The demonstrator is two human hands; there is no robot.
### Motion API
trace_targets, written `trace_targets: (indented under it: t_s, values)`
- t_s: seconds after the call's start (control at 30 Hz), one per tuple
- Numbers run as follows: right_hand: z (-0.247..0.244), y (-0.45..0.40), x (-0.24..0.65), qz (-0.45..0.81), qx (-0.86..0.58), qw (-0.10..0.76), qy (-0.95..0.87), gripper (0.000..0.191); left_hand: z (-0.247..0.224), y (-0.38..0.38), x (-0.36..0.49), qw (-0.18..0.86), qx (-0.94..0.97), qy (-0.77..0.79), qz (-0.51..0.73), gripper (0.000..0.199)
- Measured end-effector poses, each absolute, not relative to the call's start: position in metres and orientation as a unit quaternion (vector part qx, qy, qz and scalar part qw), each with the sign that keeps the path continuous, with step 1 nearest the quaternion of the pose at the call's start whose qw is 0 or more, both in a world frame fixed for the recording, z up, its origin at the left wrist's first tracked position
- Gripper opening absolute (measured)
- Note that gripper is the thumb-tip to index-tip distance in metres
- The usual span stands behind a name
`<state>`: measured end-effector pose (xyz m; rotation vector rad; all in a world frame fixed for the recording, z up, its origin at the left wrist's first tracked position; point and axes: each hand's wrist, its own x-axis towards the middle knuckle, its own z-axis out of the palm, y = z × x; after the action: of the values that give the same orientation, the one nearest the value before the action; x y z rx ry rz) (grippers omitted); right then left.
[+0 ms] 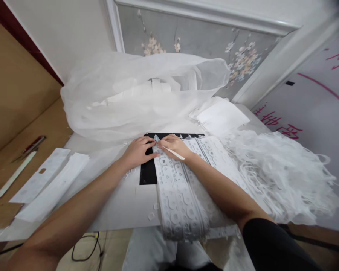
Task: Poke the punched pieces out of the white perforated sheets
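A long white patterned strip lies over a black mat and hangs over the table's front edge. My right hand is closed around a thin white pen-like tool, its tip at the strip's upper left corner. Just left of it, my left hand rests on the mat and the strip's left edge, thumb and fingers apart. The fingertips of both hands nearly meet near the tool's tip.
A large translucent bag of white pieces fills the back. Tangled white scraps pile up on the right, below a folded white sheet. White strips and a ruler lie on the left.
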<state>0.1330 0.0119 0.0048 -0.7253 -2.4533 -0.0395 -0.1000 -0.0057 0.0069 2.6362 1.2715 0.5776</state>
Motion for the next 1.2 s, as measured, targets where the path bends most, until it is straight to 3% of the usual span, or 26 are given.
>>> trace_targets:
  t_s: [0.37,0.67,0.83,1.2]
  values:
    - [0.005,0.018,0.136,0.014,-0.391,0.346,-0.853,0.019,0.013,-0.006,-0.098,0.098,0.881,0.428,0.178,0.062]
    - [0.011,0.018,0.165,0.403,-0.448,0.424,-0.676,0.035,0.013,-0.008,-0.101,0.099,0.882,0.429,0.165,0.060]
    - [0.001,0.015,0.173,0.396,-0.481,0.435,-0.650,0.037,0.011,-0.007,-0.103,0.089,0.895,0.408,0.157,0.046]
    - [-0.001,0.011,0.178,0.400,-0.468,0.439,-0.654,0.034,0.009,-0.004,-0.104,0.112,0.892,0.400,0.177,0.046]
